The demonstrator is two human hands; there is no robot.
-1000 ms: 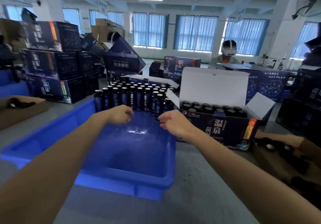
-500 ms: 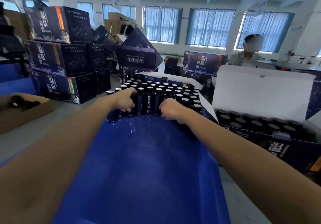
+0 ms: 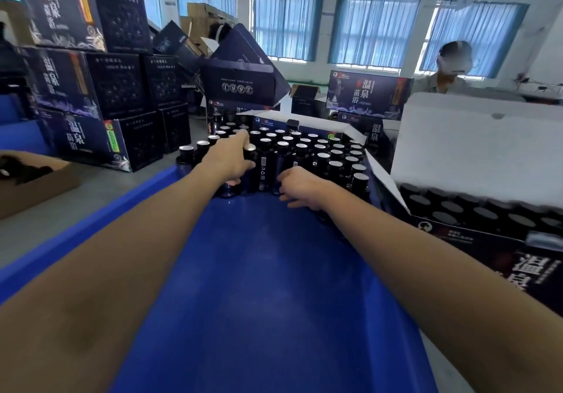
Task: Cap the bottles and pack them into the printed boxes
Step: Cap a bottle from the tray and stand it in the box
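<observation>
two bare arms reach down one blue bin (image 3: 259, 270) to its far end, where the bottles (image 3: 304, 152) stand packed upright, dark glass with pale shiny tops. there are several dozen, in too many rows for me to count cleanly. the left hand (image 3: 231, 161) lies over the front row near the bin's far left corner, fingers stretched across the tops and thumb hooked low against a bottle's side, gripping a few together. the right hand (image 3: 300, 185) sits just beside it at the same row, fingers curled toward the glass. its fingertips are hidden, so i cannot tell whether it holds one.

along the bin's right edge stands one open printed box (image 3: 475, 249), its white lid (image 3: 475, 149) raised and blocking what is behind. about a dozen packed bottles (image 3: 451, 209) with dark caps show inside.

past the bin's left edge the stacked printed boxes (image 3: 115, 88) rise three high, seven or so faces showing, with one brown carton (image 3: 39, 191) nearer. another person (image 3: 451, 72) stands at the back by the windows (image 3: 374, 30).
</observation>
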